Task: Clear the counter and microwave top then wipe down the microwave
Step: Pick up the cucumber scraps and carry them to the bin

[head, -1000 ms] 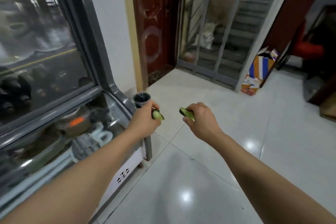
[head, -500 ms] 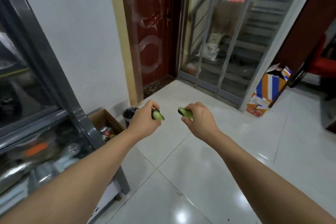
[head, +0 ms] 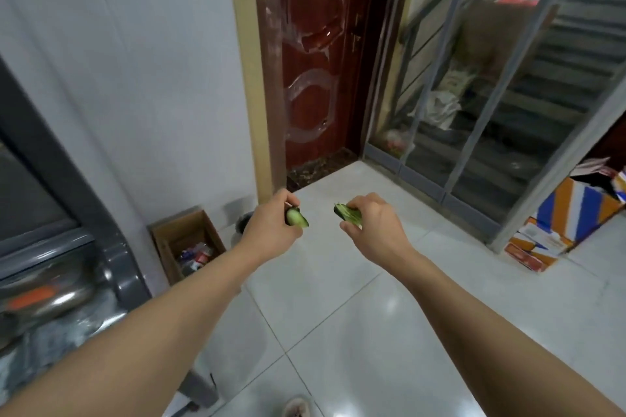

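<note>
The left hand (head: pixel 271 230) holds a cucumber piece (head: pixel 297 217) with dark green skin and a pale green inside. The right hand (head: pixel 372 227) holds a green peel (head: pixel 348 215) with light stripes. Under both hands the floor (head: pixel 355 332) is shiny white tiles with thin grey lines. Past the hands stands a dark red door (head: pixel 311 61) in a yellow frame (head: pixel 249 78). Left of the left hand is a brown box (head: pixel 188 240). Far right of the right hand is a carton (head: pixel 569 217) with orange, blue and white stripes.
</note>
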The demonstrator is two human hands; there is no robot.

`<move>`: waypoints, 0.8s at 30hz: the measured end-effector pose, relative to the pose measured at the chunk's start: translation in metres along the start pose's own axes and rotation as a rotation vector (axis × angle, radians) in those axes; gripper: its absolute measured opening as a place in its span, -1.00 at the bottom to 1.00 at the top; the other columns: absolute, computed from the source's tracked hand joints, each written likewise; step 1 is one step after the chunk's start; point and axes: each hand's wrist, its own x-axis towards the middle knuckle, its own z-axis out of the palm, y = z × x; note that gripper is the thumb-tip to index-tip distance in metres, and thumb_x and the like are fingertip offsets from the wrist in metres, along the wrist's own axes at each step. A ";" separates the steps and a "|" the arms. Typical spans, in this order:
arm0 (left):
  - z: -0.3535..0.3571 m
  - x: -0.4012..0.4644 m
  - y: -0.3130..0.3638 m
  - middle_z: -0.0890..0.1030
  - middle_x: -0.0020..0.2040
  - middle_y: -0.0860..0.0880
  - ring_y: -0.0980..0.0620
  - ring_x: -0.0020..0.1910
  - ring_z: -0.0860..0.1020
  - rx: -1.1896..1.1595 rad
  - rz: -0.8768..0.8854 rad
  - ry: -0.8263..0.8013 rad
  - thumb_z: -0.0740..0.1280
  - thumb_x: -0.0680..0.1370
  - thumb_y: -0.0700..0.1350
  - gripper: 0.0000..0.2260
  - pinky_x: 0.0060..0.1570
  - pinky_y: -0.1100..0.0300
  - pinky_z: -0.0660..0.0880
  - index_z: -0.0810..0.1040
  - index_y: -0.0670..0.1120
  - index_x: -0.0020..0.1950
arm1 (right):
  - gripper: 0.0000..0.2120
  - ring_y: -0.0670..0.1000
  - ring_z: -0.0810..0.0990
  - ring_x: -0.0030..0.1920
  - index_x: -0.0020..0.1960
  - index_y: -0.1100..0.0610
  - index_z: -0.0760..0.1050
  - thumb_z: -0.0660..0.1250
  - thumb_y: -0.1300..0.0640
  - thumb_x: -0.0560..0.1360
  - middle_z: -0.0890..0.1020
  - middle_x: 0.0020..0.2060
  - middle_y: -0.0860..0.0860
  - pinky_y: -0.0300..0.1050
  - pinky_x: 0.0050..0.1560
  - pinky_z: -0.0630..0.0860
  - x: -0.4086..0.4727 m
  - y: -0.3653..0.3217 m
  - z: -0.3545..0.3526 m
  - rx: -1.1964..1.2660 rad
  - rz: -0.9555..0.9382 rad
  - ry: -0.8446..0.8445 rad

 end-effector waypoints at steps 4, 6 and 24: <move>0.005 0.069 0.004 0.61 -0.06 -0.03 -0.07 -0.12 0.57 -0.011 0.002 0.015 0.35 0.43 -0.25 -0.72 -0.06 -0.03 0.56 0.41 0.02 0.05 | -0.74 0.07 0.48 -0.03 0.15 0.15 0.51 0.35 0.06 0.50 0.51 0.03 0.09 -0.16 -0.10 0.36 0.070 0.016 0.011 0.001 -0.037 -0.008; 0.004 0.105 0.007 0.59 -0.01 -0.03 -0.06 -0.06 0.56 0.003 -0.008 0.026 0.35 0.45 -0.25 -0.73 0.01 -0.03 0.52 0.41 -0.01 0.07 | -0.74 0.07 0.47 -0.01 0.14 0.16 0.51 0.35 0.07 0.50 0.51 0.03 0.09 -0.17 -0.08 0.35 0.107 0.022 0.015 -0.001 -0.052 -0.022; 0.032 0.355 0.021 0.60 -0.05 -0.06 -0.09 -0.09 0.57 0.003 -0.145 0.189 0.40 0.40 -0.23 -0.72 -0.03 -0.04 0.54 0.44 0.02 0.02 | -0.66 0.10 0.49 0.08 0.21 0.16 0.49 0.38 0.05 0.49 0.50 0.08 0.09 -0.08 0.02 0.42 0.388 0.094 0.041 0.030 -0.241 -0.113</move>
